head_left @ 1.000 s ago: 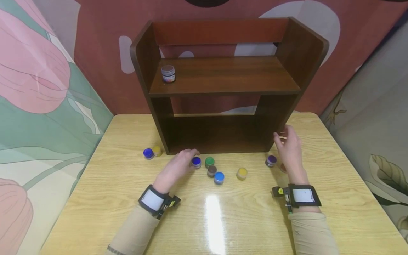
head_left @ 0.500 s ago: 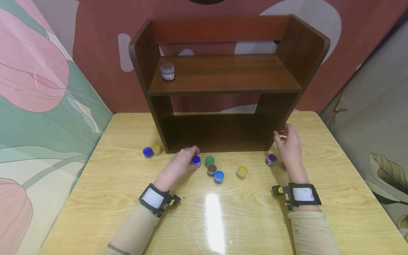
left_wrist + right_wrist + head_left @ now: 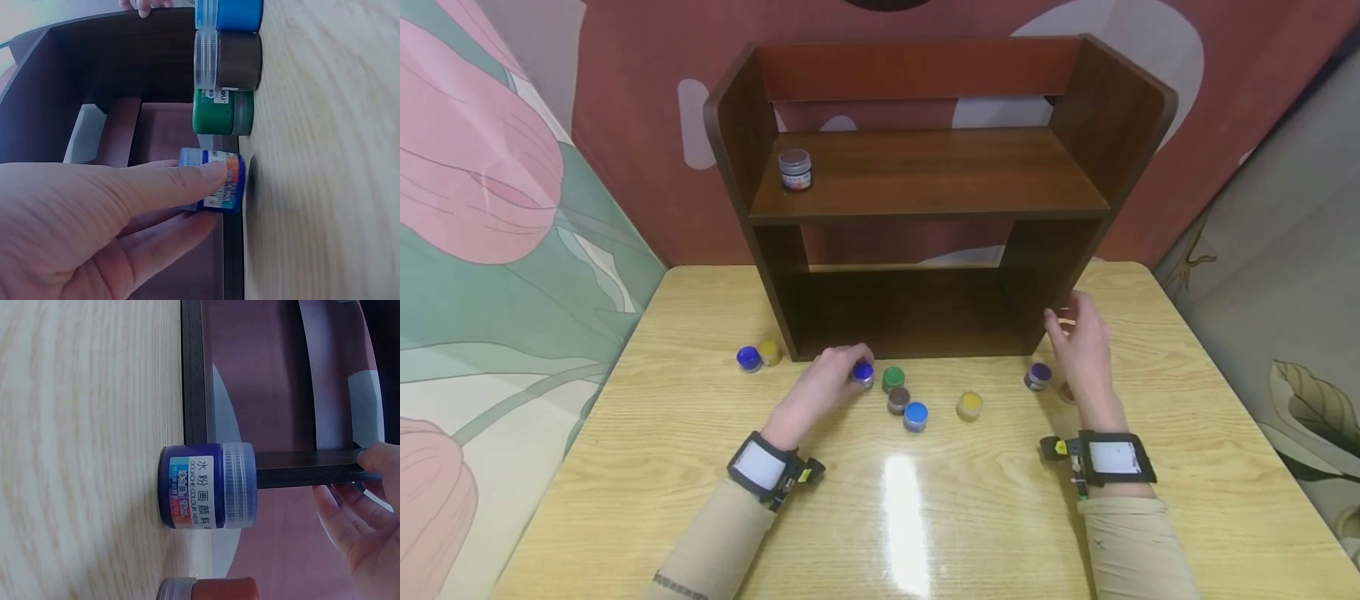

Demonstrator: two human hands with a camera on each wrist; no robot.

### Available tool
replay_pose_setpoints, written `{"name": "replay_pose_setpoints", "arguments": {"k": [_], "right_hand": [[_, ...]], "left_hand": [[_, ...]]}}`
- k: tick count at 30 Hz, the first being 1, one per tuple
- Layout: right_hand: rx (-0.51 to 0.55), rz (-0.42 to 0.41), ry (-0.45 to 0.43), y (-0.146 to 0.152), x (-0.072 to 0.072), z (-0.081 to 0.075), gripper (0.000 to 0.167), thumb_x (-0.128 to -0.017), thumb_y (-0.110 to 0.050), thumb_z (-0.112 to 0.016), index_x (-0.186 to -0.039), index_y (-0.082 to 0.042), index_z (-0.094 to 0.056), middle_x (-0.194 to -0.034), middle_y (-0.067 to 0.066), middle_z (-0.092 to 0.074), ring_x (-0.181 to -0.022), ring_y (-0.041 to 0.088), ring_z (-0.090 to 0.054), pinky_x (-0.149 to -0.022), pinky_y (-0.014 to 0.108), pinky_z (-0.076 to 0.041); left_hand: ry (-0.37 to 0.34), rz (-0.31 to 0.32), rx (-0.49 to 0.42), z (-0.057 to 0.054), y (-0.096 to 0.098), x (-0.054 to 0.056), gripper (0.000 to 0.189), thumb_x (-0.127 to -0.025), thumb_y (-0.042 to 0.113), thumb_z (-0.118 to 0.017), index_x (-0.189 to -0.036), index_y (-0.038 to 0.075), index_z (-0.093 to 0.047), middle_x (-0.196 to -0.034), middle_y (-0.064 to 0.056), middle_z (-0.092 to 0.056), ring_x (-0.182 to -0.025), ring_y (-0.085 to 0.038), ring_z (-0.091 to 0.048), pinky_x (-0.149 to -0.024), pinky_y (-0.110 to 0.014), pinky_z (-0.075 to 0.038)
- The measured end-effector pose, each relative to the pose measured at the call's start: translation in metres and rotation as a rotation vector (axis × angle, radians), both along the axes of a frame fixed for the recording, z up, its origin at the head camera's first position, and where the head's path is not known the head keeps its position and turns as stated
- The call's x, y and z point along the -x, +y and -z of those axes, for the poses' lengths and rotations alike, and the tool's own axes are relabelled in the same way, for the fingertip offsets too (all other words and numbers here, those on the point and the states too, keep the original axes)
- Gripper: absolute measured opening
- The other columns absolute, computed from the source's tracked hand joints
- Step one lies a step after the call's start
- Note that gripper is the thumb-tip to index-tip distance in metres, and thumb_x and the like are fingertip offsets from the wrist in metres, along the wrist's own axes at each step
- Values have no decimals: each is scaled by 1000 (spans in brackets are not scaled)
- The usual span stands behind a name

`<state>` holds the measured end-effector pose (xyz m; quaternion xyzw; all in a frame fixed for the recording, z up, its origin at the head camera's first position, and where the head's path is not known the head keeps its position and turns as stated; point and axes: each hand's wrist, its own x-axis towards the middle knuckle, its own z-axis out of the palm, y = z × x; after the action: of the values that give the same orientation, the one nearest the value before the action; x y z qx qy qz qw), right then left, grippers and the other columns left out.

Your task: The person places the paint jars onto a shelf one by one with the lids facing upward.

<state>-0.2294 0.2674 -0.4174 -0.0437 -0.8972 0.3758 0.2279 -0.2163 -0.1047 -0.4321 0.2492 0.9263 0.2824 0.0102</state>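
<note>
Thumb and fingers of my left hand (image 3: 826, 385) pinch a small blue paint jar (image 3: 864, 375). In the left wrist view this jar (image 3: 220, 198) is slightly tilted, with a gap and a shadow between it and the tabletop. Just right of it stand a green paint jar (image 3: 893, 379), a brown one (image 3: 898, 401) and a light blue one (image 3: 915, 416). My right hand (image 3: 1084, 346) grips the right side panel of the dark wooden shelf (image 3: 925, 214), thumb on one face and fingers on the other, as the right wrist view shows. Beside that hand stands a purple paint jar (image 3: 194, 487).
One dark-lidded jar (image 3: 795, 171) sits at the left of the upper shelf board. A blue jar (image 3: 748, 359) and a yellow jar (image 3: 770, 352) stand left of the shelf. Another yellow jar (image 3: 969, 406) is front right. A reddish-brown jar (image 3: 225, 589) is partly hidden by my right wrist.
My left fingers have closed on the blue jar and lifted it slightly off the table. The right hand stays at the shelf's side panel.
</note>
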Motion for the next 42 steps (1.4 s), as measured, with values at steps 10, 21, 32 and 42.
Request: {"name": "replay_pose_setpoints", "arguments": {"k": [10,21,32,42], "right_hand": [[3,0,3,0,0,0,39,-100,-19,-58,-132,2,-51,-123,26,-63,-109,44,-66,-93,55,-56],[4,-4,20,1,0,1,37,-100,-17,-58,-130,3,-52,-121,26,-63,-107,42,-66,-91,54,-57],[-7,4,8,2,1,1,38,-100,-19,-58,-131,2,-51,-122,27,-64,-109,43,-66,-92,54,-57],[-6,-7,9,3,2,3,39,-100,-18,-57,-133,3,-50,-124,27,-63,-109,44,-66,-92,55,-56]], "left_hand": [[60,-68,-112,-10,-3,2,28,-90,14,-74,-117,15,-67,-113,-5,-71,-106,-22,-69,-92,-37,-59],[35,-64,-258,-25,-6,1,36,-92,21,-72,-128,19,-66,-126,-4,-67,-115,-19,-66,-97,-34,-57],[100,-88,-344,-35,-7,-2,39,-93,24,-71,-130,17,-64,-128,-5,-66,-113,-20,-68,-95,-31,-58],[137,-101,-395,-47,-14,-7,40,-90,21,-73,-129,16,-65,-125,-4,-69,-111,-20,-70,-95,-31,-58]]}}
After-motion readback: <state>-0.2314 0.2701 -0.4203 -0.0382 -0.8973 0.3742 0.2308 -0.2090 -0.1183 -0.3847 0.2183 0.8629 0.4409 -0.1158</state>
